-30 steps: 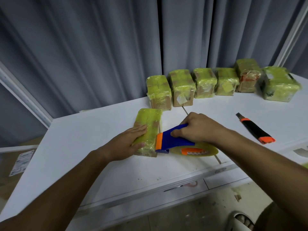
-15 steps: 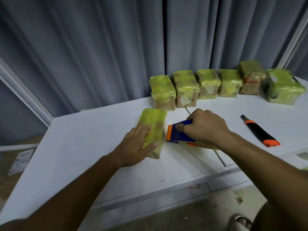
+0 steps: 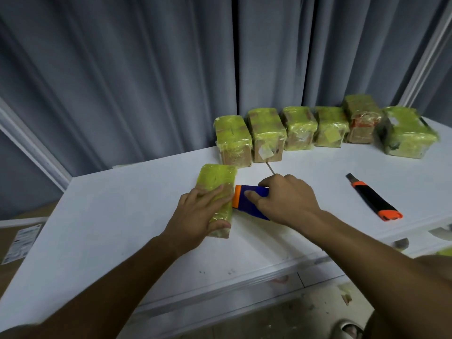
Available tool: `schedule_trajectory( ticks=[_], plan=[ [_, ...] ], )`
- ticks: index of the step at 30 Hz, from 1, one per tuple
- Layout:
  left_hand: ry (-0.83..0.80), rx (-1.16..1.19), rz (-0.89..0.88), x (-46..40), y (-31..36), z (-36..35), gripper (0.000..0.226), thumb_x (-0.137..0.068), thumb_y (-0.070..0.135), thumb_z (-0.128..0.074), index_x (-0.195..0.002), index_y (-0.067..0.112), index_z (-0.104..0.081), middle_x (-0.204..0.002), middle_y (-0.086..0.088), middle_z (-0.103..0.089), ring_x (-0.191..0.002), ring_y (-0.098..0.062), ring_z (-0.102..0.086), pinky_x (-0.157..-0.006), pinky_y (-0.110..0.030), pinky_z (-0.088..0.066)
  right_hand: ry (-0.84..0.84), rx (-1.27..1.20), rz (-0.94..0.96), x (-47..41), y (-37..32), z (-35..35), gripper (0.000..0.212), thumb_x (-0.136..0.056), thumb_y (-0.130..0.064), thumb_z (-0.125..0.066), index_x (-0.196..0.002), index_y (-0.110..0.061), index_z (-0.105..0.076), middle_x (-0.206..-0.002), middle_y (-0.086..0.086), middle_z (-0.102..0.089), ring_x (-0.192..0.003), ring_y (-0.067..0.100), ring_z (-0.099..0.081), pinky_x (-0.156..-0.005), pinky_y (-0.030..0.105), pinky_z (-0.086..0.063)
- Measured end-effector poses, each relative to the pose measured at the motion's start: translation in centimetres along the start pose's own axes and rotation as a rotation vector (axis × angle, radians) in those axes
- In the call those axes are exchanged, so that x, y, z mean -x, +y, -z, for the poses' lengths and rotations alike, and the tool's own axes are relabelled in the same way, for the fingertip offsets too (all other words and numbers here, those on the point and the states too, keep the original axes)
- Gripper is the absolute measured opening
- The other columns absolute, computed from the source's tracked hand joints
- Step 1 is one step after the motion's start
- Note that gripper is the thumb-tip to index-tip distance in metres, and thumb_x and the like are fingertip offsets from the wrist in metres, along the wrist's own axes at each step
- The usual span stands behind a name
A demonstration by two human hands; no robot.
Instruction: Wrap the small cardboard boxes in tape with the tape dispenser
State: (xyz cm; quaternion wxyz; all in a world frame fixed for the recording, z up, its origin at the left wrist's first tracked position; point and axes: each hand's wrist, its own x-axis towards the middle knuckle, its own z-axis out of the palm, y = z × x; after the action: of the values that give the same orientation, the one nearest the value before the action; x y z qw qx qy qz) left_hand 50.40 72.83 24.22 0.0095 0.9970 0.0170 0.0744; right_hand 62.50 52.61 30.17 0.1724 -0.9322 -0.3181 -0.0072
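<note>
Cardboard box wrapped in yellow-green tape [image 3: 216, 189], small and oblong, lies flat on the white table [image 3: 117, 216] near its middle, its long side running away from the person. The left hand [image 3: 198, 214] rests on top of it with fingers laid out nearly straight across the taped surface and the thumb against the near end, pressing it down. Just beside the box on its right, the blue and orange plastic tape dispenser [image 3: 247, 198] has its orange edge right at the box's side; whether the two touch I cannot tell. The right hand [image 3: 286, 199] grips the dispenser's blue body, fingers curled over the top and the thumb on the near face.

Along the back of the table, against the grey pleated curtain [image 3: 146, 81], stands a row of six taped cardboard boxes [image 3: 325, 130], close together. Well apart to the right lies a black utility knife with orange ends [image 3: 374, 198], resting at a slant on the tabletop.
</note>
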Motion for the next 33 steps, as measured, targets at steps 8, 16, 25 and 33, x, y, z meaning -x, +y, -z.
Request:
schedule_trajectory(
  ticks=[8, 16, 25, 33],
  plan=[
    [0.030, -0.090, 0.143, 0.1, 1.2, -0.5, 0.074, -0.094, 0.072, -0.004, -0.150, 0.034, -0.033, -0.156, 0.006, -0.036, -0.128, -0.029, -0.042, -0.099, -0.047, -0.039, 0.073, 0.061, 0.090, 0.2, 0.7, -3.7, 0.043, -0.100, -0.059, -0.037, -0.091, -0.023, -0.059, -0.078, -0.001, -0.066, -0.071, 0.025, -0.061, -0.057, 0.031, -0.044],
    [0.020, -0.148, 0.187, -1.0, 0.5, -0.8, 0.077, -0.093, 0.073, -0.005, -0.146, 0.030, -0.039, -0.152, 0.001, -0.041, -0.120, -0.032, -0.050, -0.091, -0.047, -0.046, 0.304, 0.156, 0.203, -0.4, 1.2, -7.3, 0.051, -0.098, -0.058, -0.028, -0.100, -0.025, -0.067, -0.059, -0.003, -0.063, -0.051, 0.020, -0.057, -0.057, 0.030, -0.031],
    [0.060, -0.167, 0.231, -2.7, -0.5, -1.2, 0.076, -0.096, 0.068, -0.006, -0.142, 0.023, -0.047, -0.149, -0.002, -0.047, -0.109, -0.035, -0.056, -0.080, -0.046, -0.051, 0.356, 0.111, 0.203, -0.7, 1.0, -10.5, 0.060, -0.099, -0.054, -0.031, -0.143, -0.020, -0.054, -0.068, -0.003, -0.068, -0.060, 0.020, -0.062, -0.068, 0.039, -0.049],
    [0.029, -0.199, 0.240, -3.8, -0.5, -0.9, 0.075, -0.097, 0.068, -0.013, -0.135, 0.020, -0.056, -0.140, -0.003, -0.056, -0.098, -0.033, -0.060, -0.074, -0.042, -0.054, 0.343, 0.093, 0.244, -0.1, 0.8, -11.4, 0.050, -0.097, -0.049, -0.043, -0.134, -0.020, -0.061, -0.080, -0.006, -0.069, -0.068, 0.019, -0.064, -0.067, 0.039, -0.051]
  ],
)
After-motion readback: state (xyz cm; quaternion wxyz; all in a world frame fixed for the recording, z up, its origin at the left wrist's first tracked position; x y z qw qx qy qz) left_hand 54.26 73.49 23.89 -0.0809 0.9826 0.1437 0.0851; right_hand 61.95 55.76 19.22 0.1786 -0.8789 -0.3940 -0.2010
